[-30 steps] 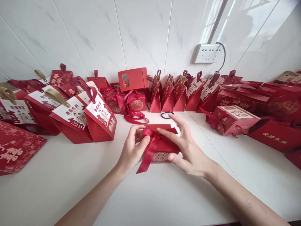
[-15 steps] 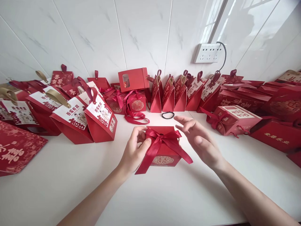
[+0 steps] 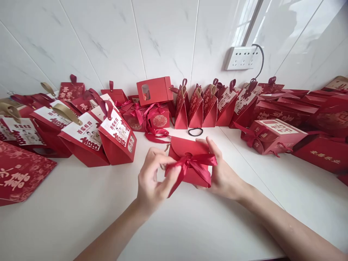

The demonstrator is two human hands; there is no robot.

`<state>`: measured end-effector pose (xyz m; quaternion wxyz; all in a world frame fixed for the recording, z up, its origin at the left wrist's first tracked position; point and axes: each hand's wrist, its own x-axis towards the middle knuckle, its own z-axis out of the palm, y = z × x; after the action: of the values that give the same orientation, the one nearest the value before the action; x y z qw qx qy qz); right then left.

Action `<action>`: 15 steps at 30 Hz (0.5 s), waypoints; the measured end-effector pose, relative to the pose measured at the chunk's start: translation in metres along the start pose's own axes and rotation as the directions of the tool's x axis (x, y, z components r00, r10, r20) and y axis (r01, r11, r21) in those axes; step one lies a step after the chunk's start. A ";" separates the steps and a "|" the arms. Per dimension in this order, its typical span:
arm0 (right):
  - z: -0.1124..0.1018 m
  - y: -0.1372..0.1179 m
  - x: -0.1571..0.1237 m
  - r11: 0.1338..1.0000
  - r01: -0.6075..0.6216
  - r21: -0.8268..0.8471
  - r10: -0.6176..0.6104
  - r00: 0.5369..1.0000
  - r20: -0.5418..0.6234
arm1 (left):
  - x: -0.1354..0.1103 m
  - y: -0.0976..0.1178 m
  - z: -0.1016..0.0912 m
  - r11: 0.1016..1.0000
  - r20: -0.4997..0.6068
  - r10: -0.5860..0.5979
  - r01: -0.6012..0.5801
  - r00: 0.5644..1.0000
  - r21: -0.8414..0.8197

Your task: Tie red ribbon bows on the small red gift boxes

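Observation:
A small red gift box (image 3: pixel 181 145) is tilted so that its top flap faces me, over the middle of the white table. Across its front runs a red satin ribbon (image 3: pixel 199 160) tied in a bow. My left hand (image 3: pixel 156 177) pinches the bow's left loop between thumb and fingers. Around the box's right side, my right hand (image 3: pixel 224 177) is closed, its thumb up along the edge and its other fingers partly hidden underneath. A bit of twisted cord (image 3: pixel 164 166) shows at the box's left side.
A black hair tie (image 3: pixel 195 132) lies just behind the box. Red gift boxes with ribbon handles (image 3: pixel 116 141) stand to the left, more (image 3: pixel 195 112) along the tiled wall. On the right lies a bow-tied box (image 3: pixel 274 136). A power strip (image 3: pixel 241 58) is on the wall.
My right hand has come in from the air and taken the box's right side. The box has tipped to show its top, and my left fingers have moved onto the bow's loop.

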<state>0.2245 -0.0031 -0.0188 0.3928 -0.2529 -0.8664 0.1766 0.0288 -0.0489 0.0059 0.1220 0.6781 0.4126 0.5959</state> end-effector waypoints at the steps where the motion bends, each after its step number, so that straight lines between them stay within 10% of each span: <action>1: 0.002 0.001 0.000 1.000 0.023 -0.019 -0.024 0.999 -0.039 | -0.003 0.001 0.000 0.991 -0.005 0.132 -0.132 0.991 0.032; 5: 0.006 -0.002 0.001 0.997 0.052 -0.052 -0.059 0.988 -0.140 | -0.010 0.004 -0.001 0.888 0.041 0.432 -0.432 0.901 0.158; 15: 0.009 -0.007 0.000 0.998 0.020 -0.057 -0.027 0.991 -0.130 | -0.007 0.006 -0.006 0.855 0.124 0.457 -0.473 0.881 0.212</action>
<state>0.2155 -0.0092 -0.0207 0.4438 -0.2645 -0.8462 0.1308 0.0260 -0.0595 0.0066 -0.0928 0.7874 0.2998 0.5306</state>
